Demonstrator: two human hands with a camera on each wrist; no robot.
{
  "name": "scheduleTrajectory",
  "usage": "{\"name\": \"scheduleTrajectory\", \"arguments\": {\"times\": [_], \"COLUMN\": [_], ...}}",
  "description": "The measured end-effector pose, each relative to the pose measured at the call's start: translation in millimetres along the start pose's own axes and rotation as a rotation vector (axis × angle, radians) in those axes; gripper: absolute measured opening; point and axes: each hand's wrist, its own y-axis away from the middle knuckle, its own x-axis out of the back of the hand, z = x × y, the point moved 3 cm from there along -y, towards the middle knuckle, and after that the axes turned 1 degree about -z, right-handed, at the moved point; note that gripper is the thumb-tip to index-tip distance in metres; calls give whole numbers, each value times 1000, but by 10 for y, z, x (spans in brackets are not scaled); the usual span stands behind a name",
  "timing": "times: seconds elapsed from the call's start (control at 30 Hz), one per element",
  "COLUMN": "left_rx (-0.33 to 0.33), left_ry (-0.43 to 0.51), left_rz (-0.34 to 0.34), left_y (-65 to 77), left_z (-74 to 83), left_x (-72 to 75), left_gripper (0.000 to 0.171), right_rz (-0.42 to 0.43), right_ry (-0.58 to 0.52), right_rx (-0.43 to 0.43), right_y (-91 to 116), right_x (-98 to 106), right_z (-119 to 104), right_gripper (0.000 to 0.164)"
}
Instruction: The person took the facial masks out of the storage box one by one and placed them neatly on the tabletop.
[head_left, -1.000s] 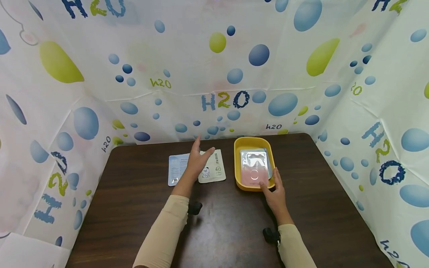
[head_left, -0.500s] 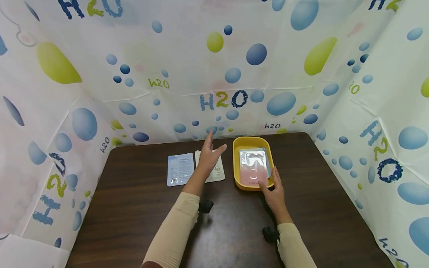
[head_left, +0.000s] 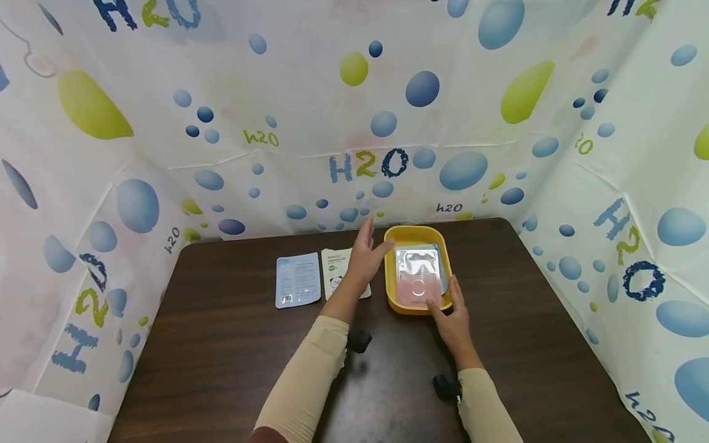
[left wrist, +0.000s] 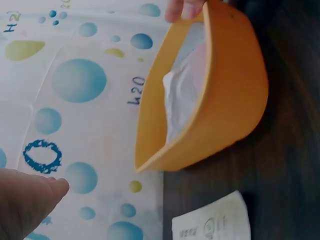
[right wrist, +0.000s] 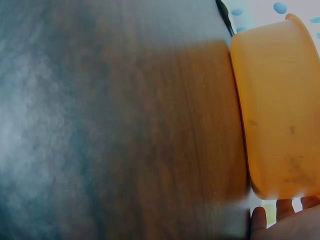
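Observation:
A yellow plastic basket (head_left: 391, 295) stands on the table with face mask packets in it; a silver and pink packet (head_left: 419, 277) lies on top. My right hand (head_left: 455, 323) holds the basket's near right corner, thumb at the near rim and fingers along the right side. My left hand (head_left: 362, 261) hovers by the basket's left rim, fingers extended and thumb spread, with nothing in it. Part of that hand shows at the lower left of the left wrist view. Beneath it, a cream packet (head_left: 336, 271) with a cartoon bear is partly covered.
A light blue packet (head_left: 298, 280) with printed text lies left of the cream one. The dark wooden table (head_left: 221, 357) reaches back to a white curtain (head_left: 310, 80) with coloured dots, which also hangs at both sides.
My left hand has moved right, from over the two loose packets to the basket's left rim, uncovering more of them. My right hand and the basket stay in place.

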Motion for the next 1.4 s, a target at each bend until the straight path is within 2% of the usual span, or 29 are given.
{"name": "scheduleTrajectory", "arguments": {"times": [0.2,0.4,0.63,0.87,1.1,1.23,1.4], "left_rx": [-17,3,64,111,169,207,292], "left_ry": [8,25,113,156,115,103,124], "left_rz": [-28,-32,-35,-34,-15,-20,-32], "left_y": [5,2,-9,11,-11,-56,-101], "left_z": [-137,-307,-494,-635,-771,-796,-805], "left_x": [-153,-248,-382,-520,-593,-615,-627], "left_gripper": [82,82,79,77,78,79,85], "right_rz": [1,1,5,12,5,9,13], "right_ry": [13,2,11,12,16,14,21], "right_rx": [3,13,24,26,15,11,10], "right_y": [-10,-5,-25,-19,-10,-16,-23], "right_x": [-6,-8,6,2,-7,3,13], "right_z": [3,0,1,15,27,28,22], "right_gripper": [85,85,86,85,85,85,84]}}
